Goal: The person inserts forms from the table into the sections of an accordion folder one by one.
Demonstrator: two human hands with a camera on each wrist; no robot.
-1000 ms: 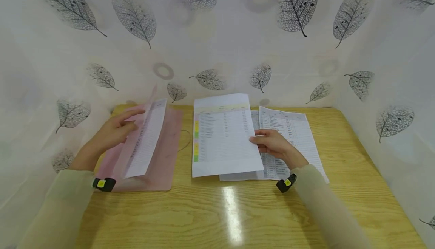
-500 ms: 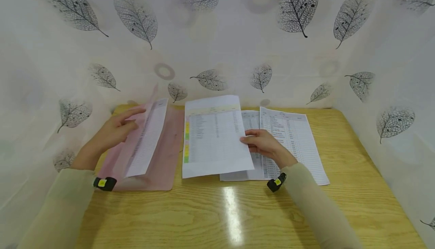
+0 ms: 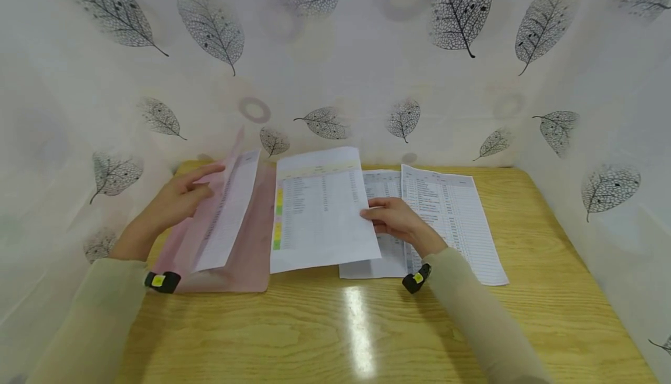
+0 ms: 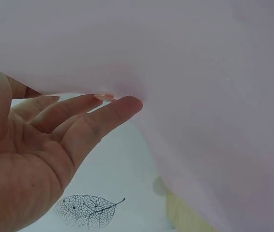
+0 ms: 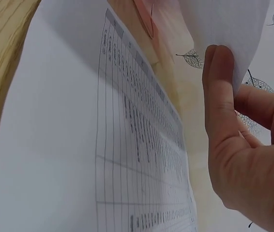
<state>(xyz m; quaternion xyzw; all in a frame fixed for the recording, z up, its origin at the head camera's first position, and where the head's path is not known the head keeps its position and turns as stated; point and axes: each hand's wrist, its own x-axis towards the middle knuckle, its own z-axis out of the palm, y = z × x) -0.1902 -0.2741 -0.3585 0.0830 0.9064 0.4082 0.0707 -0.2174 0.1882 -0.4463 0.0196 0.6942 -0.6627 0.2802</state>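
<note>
One bare left hand (image 3: 180, 200), index finger (image 3: 201, 174) extended; one bare right hand (image 3: 395, 219), fingers (image 5: 220, 94) pinching; two pale cream-sleeved forearms (image 3: 86, 314).

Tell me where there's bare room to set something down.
Bare wood: the near part of the table, between the two sleeves, and the right strip, between the rightmost printed sheet and leaf-patterned cloth. Crowded: the far left and middle, with the pink folder, left hand, colour-edged sheet held by the right hand, and middle printed sheet.

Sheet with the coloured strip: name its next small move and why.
Probably ease the sheet left over the pink folder: the right hand pinches the sheet's right edge, its left edge appears beside the folder, and the left hand touches the raised cover.
</note>
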